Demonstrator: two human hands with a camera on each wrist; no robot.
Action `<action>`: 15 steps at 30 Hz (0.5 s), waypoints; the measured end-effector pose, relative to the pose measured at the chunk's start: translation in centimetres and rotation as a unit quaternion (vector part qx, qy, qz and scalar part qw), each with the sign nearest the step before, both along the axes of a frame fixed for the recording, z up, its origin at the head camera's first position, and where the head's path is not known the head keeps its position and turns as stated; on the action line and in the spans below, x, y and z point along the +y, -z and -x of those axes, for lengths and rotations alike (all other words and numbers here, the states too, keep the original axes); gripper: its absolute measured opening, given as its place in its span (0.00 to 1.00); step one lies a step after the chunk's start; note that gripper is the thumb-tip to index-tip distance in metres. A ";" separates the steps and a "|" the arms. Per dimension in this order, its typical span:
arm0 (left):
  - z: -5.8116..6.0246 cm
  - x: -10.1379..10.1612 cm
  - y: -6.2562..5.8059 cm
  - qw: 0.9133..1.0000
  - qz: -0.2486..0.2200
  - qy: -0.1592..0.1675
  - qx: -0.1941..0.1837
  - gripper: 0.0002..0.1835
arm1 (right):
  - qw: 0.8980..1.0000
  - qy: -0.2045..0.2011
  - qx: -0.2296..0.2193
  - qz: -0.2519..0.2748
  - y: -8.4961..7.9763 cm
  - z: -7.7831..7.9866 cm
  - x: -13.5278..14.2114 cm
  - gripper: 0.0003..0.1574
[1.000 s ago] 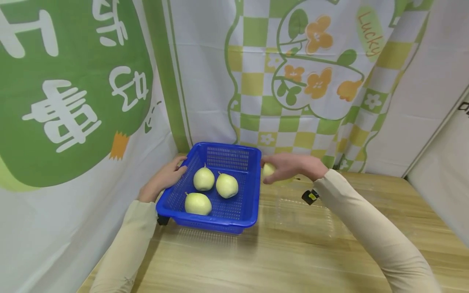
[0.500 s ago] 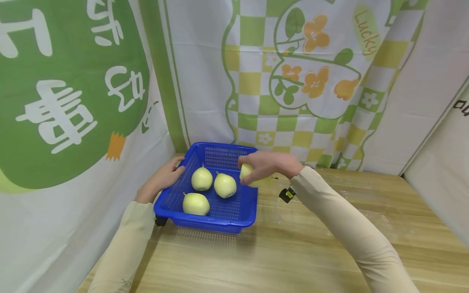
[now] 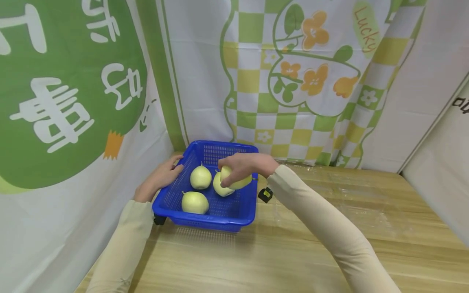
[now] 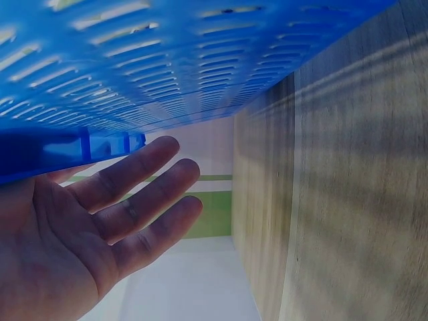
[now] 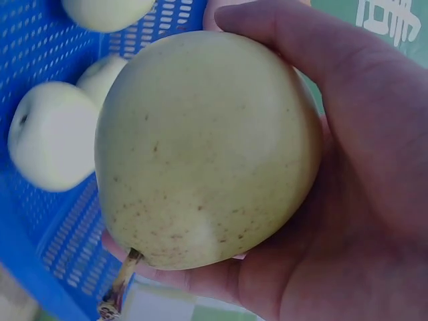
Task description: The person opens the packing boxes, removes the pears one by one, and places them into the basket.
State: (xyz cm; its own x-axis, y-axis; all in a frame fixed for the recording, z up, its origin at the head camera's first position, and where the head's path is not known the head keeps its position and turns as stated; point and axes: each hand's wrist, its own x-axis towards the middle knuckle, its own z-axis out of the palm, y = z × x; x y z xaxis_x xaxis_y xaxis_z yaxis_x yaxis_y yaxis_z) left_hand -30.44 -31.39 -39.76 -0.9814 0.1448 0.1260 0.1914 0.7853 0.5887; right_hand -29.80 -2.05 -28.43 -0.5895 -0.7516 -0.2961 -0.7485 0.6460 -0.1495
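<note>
A pale green pear (image 5: 207, 147) with a brown stem is held in my right hand (image 3: 243, 165), thumb on one side and fingers on the other. Hand and pear are over the right part of a blue plastic basket (image 3: 209, 219). Inside lie three more pears: one at the back left (image 3: 200, 178), one at the front left (image 3: 195, 202), and one (image 3: 220, 188) partly hidden by the held pear. My left hand (image 3: 161, 177) holds the basket's left rim; in the left wrist view, three fingers (image 4: 150, 207) extend below the rim, outside the slotted wall.
The basket stands on a wooden table (image 3: 293, 252). Clear plastic (image 3: 366, 215) lies flat on its right side. A printed curtain (image 3: 271, 81) hangs close behind the basket, and another green and white cloth (image 3: 73, 101) hangs along the left. A small black device (image 3: 265, 195) sits at the right wrist.
My right hand has carried the pear leftward, from beyond the basket's right rim to above its inside. The left hand stays on the left rim, and the three other pears have not moved.
</note>
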 end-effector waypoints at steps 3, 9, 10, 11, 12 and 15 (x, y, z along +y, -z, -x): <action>0.1 0.0 0.1 1.000 0.000 -0.001 0.007 0.27 | 1.000 -0.001 -0.009 -0.004 0.5 0.0 -1.1 0.28; 0.2 0.2 0.2 1.000 0.007 0.008 0.015 0.27 | 0.999 0.006 -0.021 -0.040 1.7 -0.1 -3.0 0.34; 0.2 0.2 0.2 1.000 0.005 0.011 0.016 0.27 | 0.999 0.007 -0.019 -0.046 1.9 -0.1 -3.3 0.35; 0.2 0.2 0.2 1.000 0.004 0.010 0.016 0.27 | 0.998 0.009 -0.018 -0.052 2.1 0.0 -3.6 0.36; 0.2 0.1 0.2 1.000 0.000 0.010 0.017 0.26 | 0.998 0.010 -0.016 -0.057 2.2 0.0 -3.9 0.38; 0.1 0.1 0.1 1.000 -0.005 0.009 0.021 0.26 | 0.997 0.019 -0.018 -0.066 2.6 0.1 -4.7 0.40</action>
